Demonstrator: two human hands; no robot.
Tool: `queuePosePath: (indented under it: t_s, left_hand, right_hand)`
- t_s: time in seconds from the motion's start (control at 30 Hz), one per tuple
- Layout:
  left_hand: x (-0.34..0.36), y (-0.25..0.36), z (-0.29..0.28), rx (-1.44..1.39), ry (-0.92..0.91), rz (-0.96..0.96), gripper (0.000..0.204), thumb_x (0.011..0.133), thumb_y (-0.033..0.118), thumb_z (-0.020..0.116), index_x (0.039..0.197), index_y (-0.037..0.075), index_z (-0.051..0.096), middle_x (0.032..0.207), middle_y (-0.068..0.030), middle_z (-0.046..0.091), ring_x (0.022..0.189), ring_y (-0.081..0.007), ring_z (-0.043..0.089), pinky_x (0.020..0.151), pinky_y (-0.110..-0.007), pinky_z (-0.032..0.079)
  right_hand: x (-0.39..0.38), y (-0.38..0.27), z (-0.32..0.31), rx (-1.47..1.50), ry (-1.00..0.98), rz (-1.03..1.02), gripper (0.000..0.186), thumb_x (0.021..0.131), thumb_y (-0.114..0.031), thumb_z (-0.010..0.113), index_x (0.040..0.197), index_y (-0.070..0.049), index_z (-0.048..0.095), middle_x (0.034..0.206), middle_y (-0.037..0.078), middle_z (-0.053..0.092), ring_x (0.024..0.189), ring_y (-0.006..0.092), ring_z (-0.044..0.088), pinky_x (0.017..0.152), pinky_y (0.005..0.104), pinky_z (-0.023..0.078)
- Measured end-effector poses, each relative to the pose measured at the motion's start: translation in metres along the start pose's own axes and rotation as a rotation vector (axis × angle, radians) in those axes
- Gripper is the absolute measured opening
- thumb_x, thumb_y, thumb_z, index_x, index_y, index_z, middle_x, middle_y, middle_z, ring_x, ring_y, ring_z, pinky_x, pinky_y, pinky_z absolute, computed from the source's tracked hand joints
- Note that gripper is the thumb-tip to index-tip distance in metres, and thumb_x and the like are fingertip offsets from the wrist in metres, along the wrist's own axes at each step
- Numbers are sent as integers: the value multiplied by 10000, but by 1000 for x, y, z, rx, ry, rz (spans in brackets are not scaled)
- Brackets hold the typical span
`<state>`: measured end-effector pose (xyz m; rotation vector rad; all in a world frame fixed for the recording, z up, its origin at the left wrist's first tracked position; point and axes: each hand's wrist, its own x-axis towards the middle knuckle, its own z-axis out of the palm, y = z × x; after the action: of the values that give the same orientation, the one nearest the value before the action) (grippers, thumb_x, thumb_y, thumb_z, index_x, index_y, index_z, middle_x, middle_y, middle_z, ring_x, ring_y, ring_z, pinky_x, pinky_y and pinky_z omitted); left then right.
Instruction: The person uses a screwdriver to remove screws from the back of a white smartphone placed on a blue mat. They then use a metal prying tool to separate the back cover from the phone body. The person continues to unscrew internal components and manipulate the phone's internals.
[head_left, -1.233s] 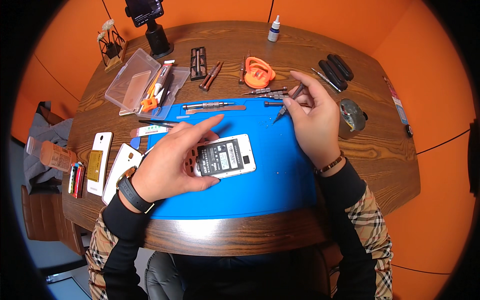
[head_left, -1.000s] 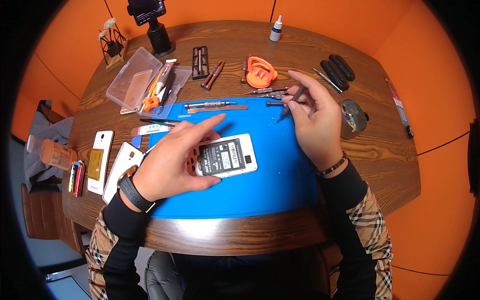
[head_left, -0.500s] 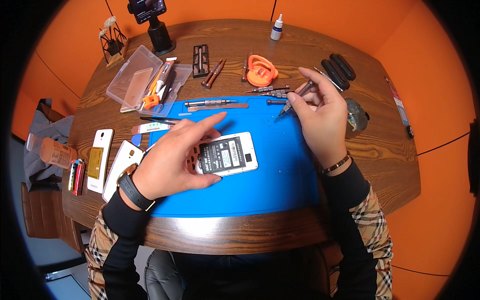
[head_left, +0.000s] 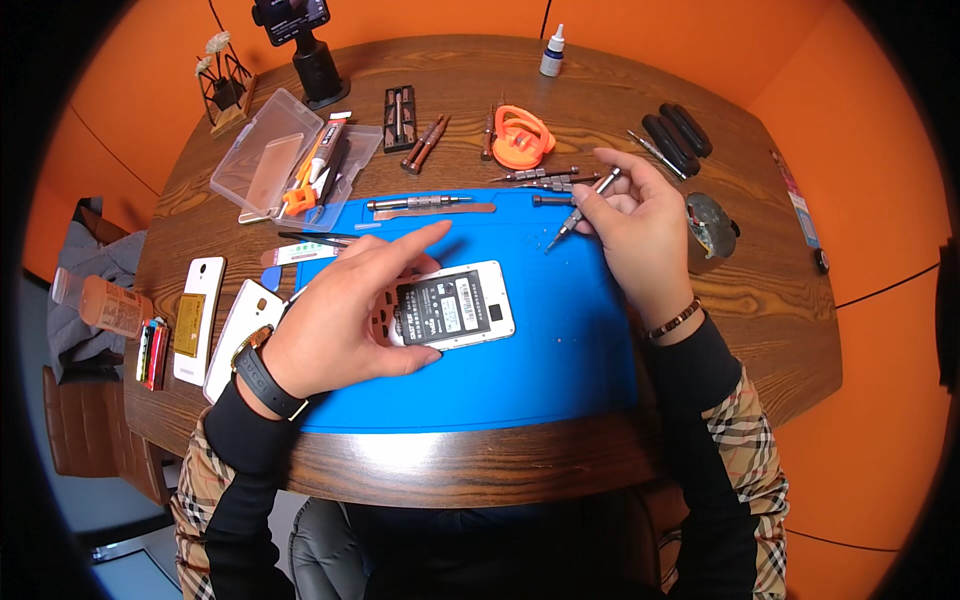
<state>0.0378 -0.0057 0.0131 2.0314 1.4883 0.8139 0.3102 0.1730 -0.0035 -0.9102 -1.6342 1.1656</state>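
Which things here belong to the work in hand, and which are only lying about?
Seemingly in use:
opened phone, gripped by left hand
screwdriver, in right hand
blue mat, beneath

Apparently just lying about:
flower ornament
dropper bottle
orange suction cup

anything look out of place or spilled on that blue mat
Yes: tiny loose bits lie scattered on the blue mat near the tip of the screwdriver, and one stray speck sits apart, closer to the person. Uncontained, they look untidy, though they are too small to identify.
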Motion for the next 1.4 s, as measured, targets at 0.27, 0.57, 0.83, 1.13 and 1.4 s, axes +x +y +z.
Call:
queuePosePath:
  t_s: [0.27, 0.57, 0.83, 1.13, 1.4]
  left_hand:
    - [0, 0, 0, 1, 0, -1, 1160, 738, 143, 1020, 1748, 102, 450, 1372, -135, 746, 1269, -277, 675, 1170, -415, 540]
    - [0, -1, 0, 10, 1, 7, 1160, 739, 140, 1017, 1749, 105, 449, 1373, -139, 743, 1274, -279, 680, 1176, -417, 543]
    - [0, -1, 0, 15, 3, 7, 1159, 734, 142, 1019, 1745, 106, 455, 1372, -136, 743, 1258, -274, 684, 1169, -412, 550]
    - [0, -2, 0, 23, 0, 9, 1161, 735, 159, 1024, 1745, 106, 454, 1373, -135, 744, 1260, -275, 683, 1164, -418, 557]
    - [0, -2, 0, 26, -1, 8, 1165, 735, 169, 1024, 1748, 109, 451, 1373, -137, 739, 1266, -279, 688, 1167, -425, 559]
  right_hand:
    - [7, 11, -3, -232, 40, -17, 473, 1018, 6, 824, 1445, 100, 645, 963, 19, 697, 788, 69, 736, 702, 183, 595]
    - [5, 9, -4, -171, 93, -67, 452, 996, 73, 779, 1435, 66, 669, 1007, 62, 744, 830, 94, 749, 740, 237, 605]
    - [4, 11, -1, 57, 38, -11, 474, 1012, 119, 722, 1472, 75, 620, 1100, 106, 732, 937, 165, 805, 789, 253, 631]
    - [2, 0, -1, 111, 17, 92, 486, 1039, 169, 625, 1514, 78, 578, 1172, 94, 645, 1078, 231, 795, 962, 318, 686]
    - [4, 4, -2, 85, 14, 130, 553, 958, 241, 536, 1480, 66, 589, 1134, 57, 588, 1086, 235, 795, 956, 321, 673]
